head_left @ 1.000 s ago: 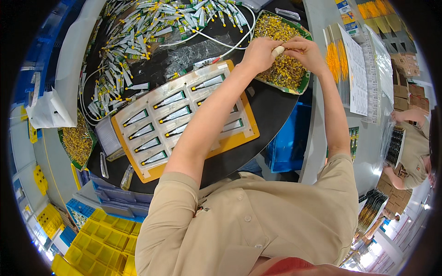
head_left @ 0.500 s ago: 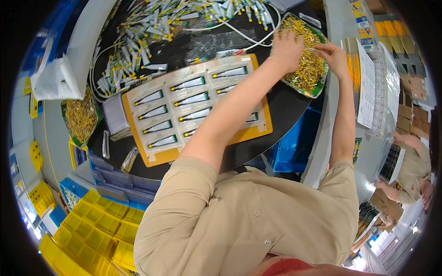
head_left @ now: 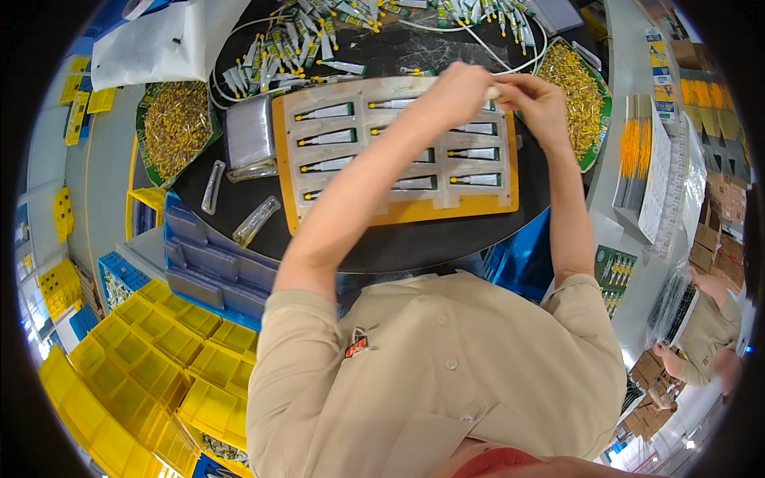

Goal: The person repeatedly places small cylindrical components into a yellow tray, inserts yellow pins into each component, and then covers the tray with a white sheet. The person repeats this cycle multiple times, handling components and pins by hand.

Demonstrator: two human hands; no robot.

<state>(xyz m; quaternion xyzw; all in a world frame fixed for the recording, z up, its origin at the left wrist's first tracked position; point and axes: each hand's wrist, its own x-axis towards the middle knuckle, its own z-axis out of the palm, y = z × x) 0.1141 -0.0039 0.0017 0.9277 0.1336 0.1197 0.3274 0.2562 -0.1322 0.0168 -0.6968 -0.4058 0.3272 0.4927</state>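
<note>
My left hand (head_left: 464, 86) is closed above the upper right part of a yellow-edged tray (head_left: 446, 213). My right hand (head_left: 543, 110) meets it there, its thumb and fingers pinched together. A small pale piece (head_left: 492, 93) shows between the fingertips; its kind is too small to tell. In the tray's clear pockets lie rows of small tubes (head_left: 328, 137), white and green with yellow caps. My left forearm covers part of the middle pockets. Just right of my right hand stands a green-edged carton (head_left: 606, 119) filled with tiny yellow-and-clear pieces (head_left: 570, 84).
Many loose tubes (head_left: 295, 40) and a white cord lie on the black round table (head_left: 382, 256). On the left are another carton of small pieces (head_left: 175, 123) and a stack of clear plastic sheets (head_left: 249, 131). Yellow bins (head_left: 159, 342) stand lower left; another person (head_left: 701, 323) is at far right.
Both hands have left the right carton and come together over the tray's upper right corner. The view has turned, so the tray appears more level.
</note>
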